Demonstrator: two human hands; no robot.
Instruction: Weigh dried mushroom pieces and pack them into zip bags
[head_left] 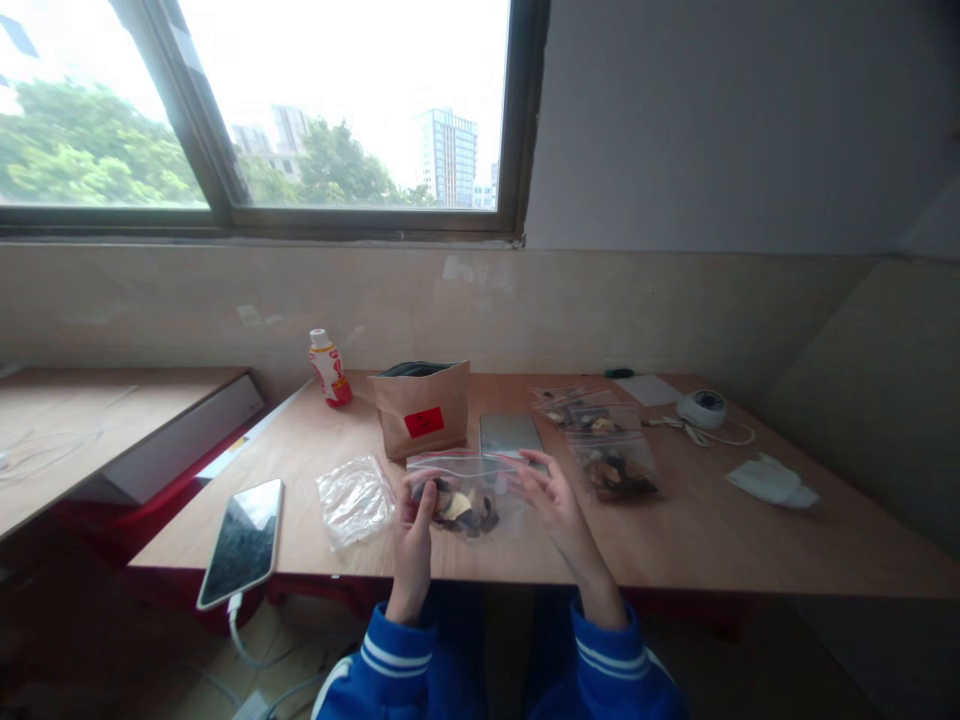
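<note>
A clear zip bag (pixel 469 505) with brown and pale dried pieces in it is held up over the table's front edge. My left hand (pixel 414 515) grips its left side, thumb in front. At the upper right corner, by the zip strip, my right hand (pixel 550 490) has its fingers closed on the same bag. Behind it stands an open brown paper pouch (pixel 420 415) with a red label. A grey flat rectangular object (pixel 510 434) lies just beyond the bag. To the left is a stack of clear plastic bags (pixel 356 500), lying flat.
Several filled zip bags (pixel 611 465) lie at the right. Farther right are a white dome camera (pixel 703 408) with its cable and a crumpled white tissue (pixel 772 482). A red-and-white bottle (pixel 330 370) stands back left. A phone (pixel 244 540) on a charging cable overhangs the front edge.
</note>
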